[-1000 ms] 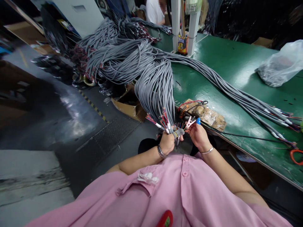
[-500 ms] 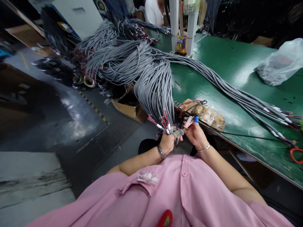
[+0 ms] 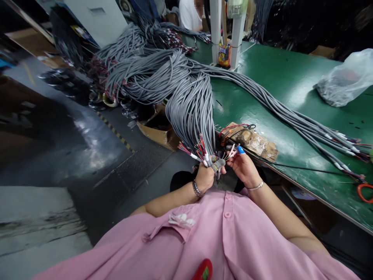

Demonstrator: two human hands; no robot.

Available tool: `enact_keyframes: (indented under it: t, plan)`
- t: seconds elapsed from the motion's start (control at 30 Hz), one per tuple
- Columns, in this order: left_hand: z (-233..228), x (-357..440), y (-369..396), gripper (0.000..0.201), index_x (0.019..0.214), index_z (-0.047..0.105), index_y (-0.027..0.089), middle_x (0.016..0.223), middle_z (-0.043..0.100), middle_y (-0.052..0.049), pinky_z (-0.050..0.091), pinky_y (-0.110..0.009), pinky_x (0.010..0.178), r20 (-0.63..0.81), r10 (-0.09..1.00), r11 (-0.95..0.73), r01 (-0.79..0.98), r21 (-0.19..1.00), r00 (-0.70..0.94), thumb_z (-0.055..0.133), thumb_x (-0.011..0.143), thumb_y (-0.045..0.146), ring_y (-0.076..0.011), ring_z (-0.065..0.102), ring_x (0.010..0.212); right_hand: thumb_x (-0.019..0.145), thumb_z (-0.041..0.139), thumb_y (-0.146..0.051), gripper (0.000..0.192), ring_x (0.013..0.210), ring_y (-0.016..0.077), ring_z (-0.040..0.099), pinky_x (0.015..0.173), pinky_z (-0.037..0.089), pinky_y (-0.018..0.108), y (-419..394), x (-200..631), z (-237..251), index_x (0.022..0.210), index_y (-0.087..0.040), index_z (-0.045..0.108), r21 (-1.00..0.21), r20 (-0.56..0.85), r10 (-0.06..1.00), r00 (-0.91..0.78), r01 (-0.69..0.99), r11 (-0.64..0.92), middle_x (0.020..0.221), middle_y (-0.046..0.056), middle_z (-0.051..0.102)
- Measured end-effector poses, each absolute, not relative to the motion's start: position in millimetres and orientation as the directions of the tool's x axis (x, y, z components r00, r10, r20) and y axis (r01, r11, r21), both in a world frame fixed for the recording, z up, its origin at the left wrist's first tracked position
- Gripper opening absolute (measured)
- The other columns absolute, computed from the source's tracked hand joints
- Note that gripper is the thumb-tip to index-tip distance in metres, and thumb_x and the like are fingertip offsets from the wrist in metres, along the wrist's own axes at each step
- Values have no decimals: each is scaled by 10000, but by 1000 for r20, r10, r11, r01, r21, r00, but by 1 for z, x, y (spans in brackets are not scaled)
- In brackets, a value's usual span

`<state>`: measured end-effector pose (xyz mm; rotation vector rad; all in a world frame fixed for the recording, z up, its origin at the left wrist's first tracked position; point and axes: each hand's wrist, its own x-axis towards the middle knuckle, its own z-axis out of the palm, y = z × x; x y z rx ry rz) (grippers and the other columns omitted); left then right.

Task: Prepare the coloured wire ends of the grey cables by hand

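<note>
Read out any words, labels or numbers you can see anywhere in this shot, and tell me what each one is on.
Nothing can be read for certain.
Small yellow and orange carton between the white posts on the green table: dark lettering, too blurred to read.
Red patch on the pink shirt: a mark, too small to read.
Grey cable bundle gripped by the left hand, right hand alongside: no print visible.

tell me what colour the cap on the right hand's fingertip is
Blue, on a fingertip of the right hand, seen in the head view.

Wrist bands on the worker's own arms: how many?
2. A dark metal bracelet on the left wrist behind the left hand; a thin silver bangle on the right wrist behind the right hand.
</note>
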<state>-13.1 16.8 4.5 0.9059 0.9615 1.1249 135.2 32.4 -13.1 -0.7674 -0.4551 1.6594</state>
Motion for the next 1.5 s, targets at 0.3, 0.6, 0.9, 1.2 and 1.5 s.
enact_keyframes:
  t: [0.3,0.6,0.9,1.2,1.5]
  plan:
    - [-2,-6,17,327,594,569,158,511,598,-1,296,-211,382,-144,983,168,-259,951,110,693,755,414,-67,436,384,740,749,-445,280,619,105,627,575,543,219,41,132,-19,853,-200,674,-533,-308,948,-79,-811,-241,816,6,726]
    - [-4,-6,15,353,563,585,153,517,598,-9,315,-213,409,-133,986,150,-195,969,98,694,751,431,-68,450,411,724,757,-455,288,635,113,619,583,534,232,41,126,-20,832,-205,663,-506,-324,945,-45,-835,-214,801,-3,714]
    - [-3,-16,11,283,657,603,164,558,636,-11,396,-227,470,-103,990,120,-182,976,100,666,779,411,-102,541,477,706,696,-611,402,706,125,606,636,507,257,22,138,-27,849,-237,666,-566,-246,935,-257,-745,-353,887,10,692]
    - [-8,-21,11,280,647,611,159,574,634,-15,396,-229,510,-122,982,138,-109,984,146,693,761,402,-96,519,495,775,730,-299,132,549,90,509,563,394,232,-2,127,-12,767,-198,646,-838,-152,979,-140,-506,-202,608,-36,594]
    - [1,-31,14,320,614,644,151,581,625,-32,419,-251,564,-76,899,55,63,997,432,682,771,426,-123,551,553,774,710,-311,139,482,129,566,512,407,271,1,125,-5,742,-191,646,-881,-174,967,-185,-409,-237,601,-16,628]
